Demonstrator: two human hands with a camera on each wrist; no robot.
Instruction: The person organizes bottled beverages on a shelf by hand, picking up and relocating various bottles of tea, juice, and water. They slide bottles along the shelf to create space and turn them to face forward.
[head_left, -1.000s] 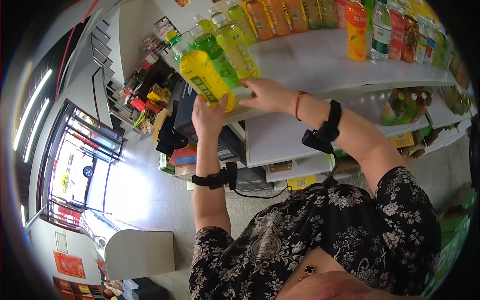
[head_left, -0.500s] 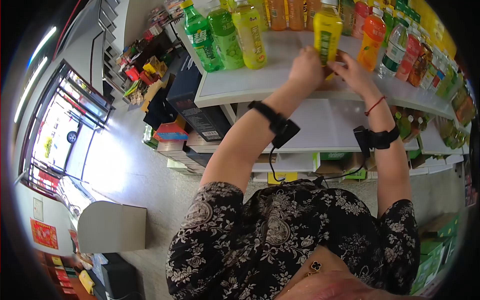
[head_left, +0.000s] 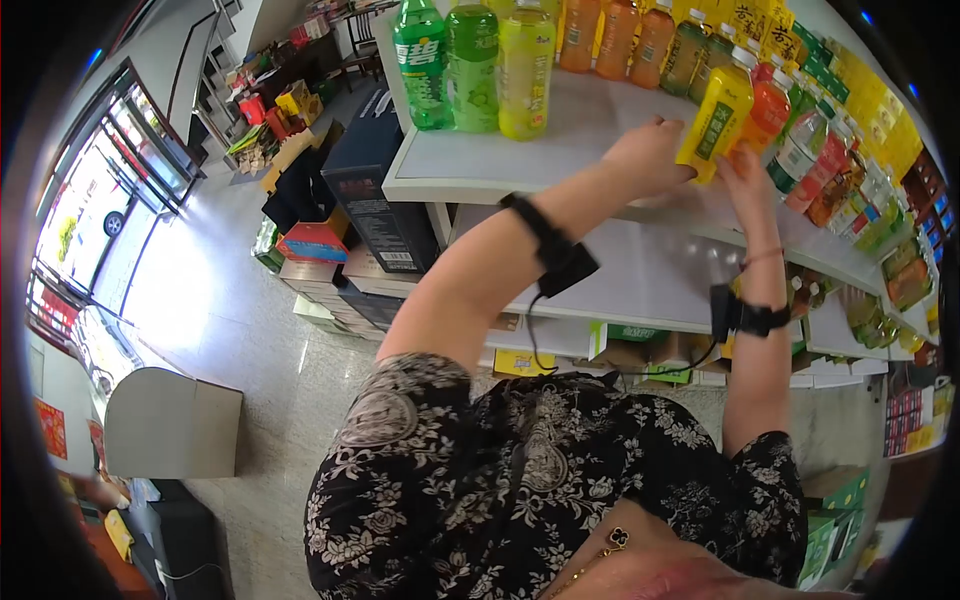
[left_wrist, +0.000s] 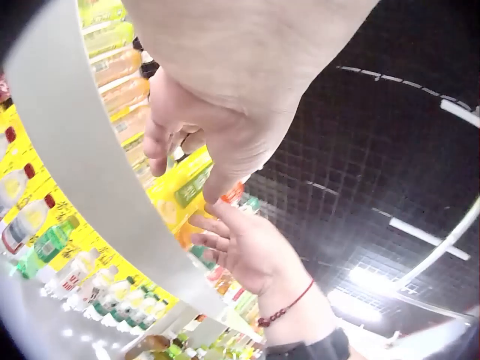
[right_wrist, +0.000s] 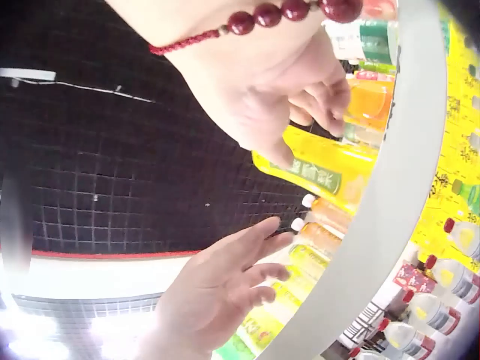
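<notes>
Over the white shelf (head_left: pixel 480 165), the left hand (head_left: pixel 650 155) is released, its fingers loose. The right hand (head_left: pixel 745 182) touches the yellow bottle (head_left: pixel 715 120) with fairly straight fingers. The bottle stands on the shelf, at 1 o'clock from the left hand and 11 o'clock from the right. An orange bottle (head_left: pixel 768 105) stands just beyond.

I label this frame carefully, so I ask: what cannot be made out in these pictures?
Head view: the left hand hides the foot of the yellow plastic bottle.
Head view: fingertips of the right hand lie behind that bottle, so grip or touch is unclear.
Every view: its label print is too small or blurred.
Left wrist view: the white shelf edge covers part of the bottle.
</notes>
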